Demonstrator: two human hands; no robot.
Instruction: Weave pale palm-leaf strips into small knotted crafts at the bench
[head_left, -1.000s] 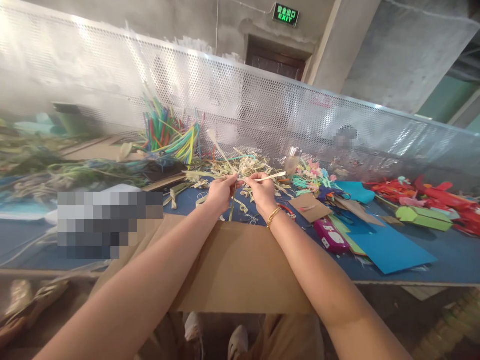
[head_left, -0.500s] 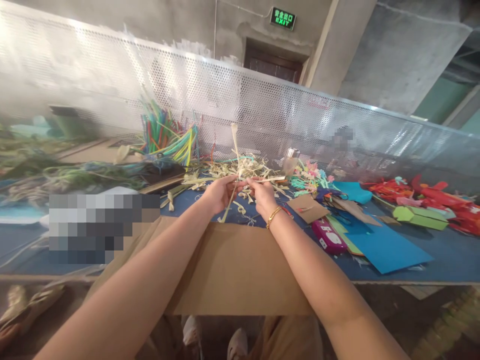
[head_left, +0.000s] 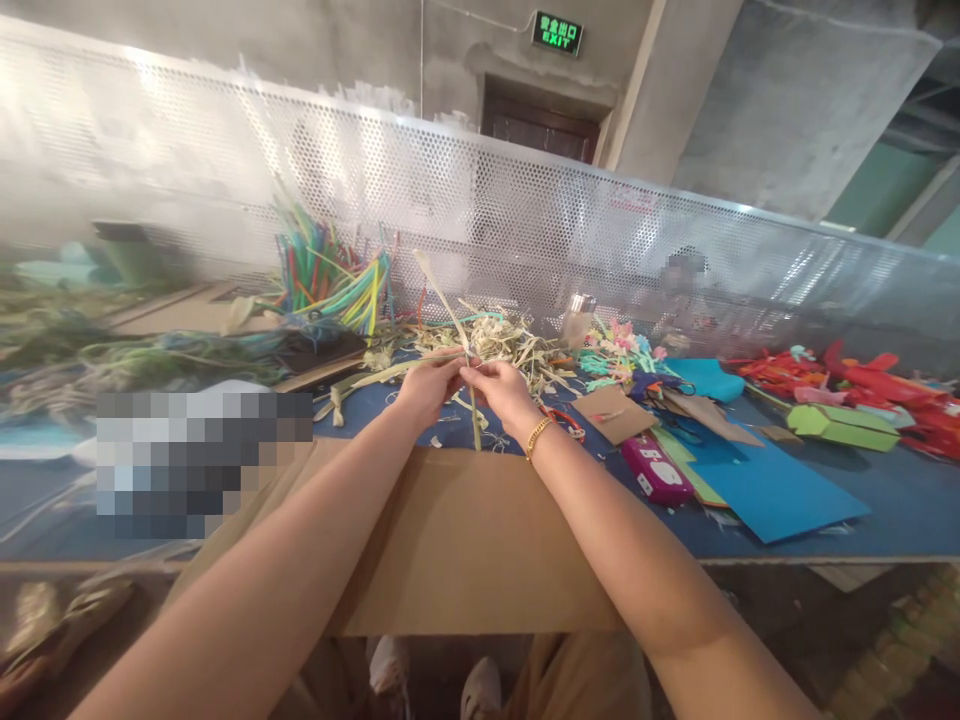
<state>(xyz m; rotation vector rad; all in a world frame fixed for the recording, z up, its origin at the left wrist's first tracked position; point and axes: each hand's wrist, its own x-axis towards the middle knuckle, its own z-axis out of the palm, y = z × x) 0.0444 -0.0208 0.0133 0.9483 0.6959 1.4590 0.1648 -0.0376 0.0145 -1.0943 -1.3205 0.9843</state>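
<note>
Over the far half of the blue table (head_left: 382, 425), my two hands meet fingertip to fingertip. Pale, dried leaf-like strips (head_left: 444, 295) are pinched between them, one end leaning up and left, another hanging down below the fingers. My left hand (head_left: 429, 388) is closed on the strips, with its fingertips partly hidden. Thumb and fingers of my right hand (head_left: 504, 394) press together on the same crossing point; a gold chain bracelet circles that wrist. Just behind lies a heap of similar curled strips (head_left: 521, 345). How the held strips cross is too small to make out.
Brown cardboard (head_left: 480, 540) lies between my forearms at the near edge. Colourful pipe cleaners (head_left: 330, 275) stand back left. To the right are a purple box (head_left: 656, 470), blue sheets (head_left: 772, 490) and red craft pieces (head_left: 862, 385). Behind runs a perforated metal screen (head_left: 525, 200).
My hands have drawn closer together. The upright strip now tilts left, and the lower end has swung right. The strip that pointed right past my right hand no longer shows.
</note>
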